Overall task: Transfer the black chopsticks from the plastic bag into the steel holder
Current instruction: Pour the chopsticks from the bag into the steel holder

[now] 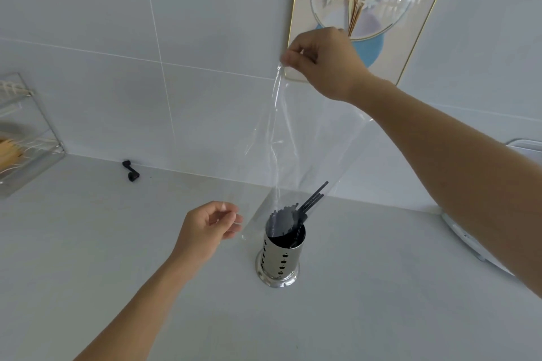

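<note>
1. Steel holder [282,255] upright on counter [366,287]; black chopsticks [296,214] inside, tops protruding.
2. My right hand [322,63] pinches the plastic bag [296,138] aloft above holder.
3. My left hand [209,228], fingers curled, grips bag's lower edge.

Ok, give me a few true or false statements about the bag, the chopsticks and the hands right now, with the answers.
1. The right hand pinches the top of the clear plastic bag. True.
2. The black chopsticks lie flat on the counter. False: they stand in the steel holder.
3. The steel holder lies on its side. False: it stands upright on the counter.
4. The left hand is beside the holder, not touching it. True.
</note>
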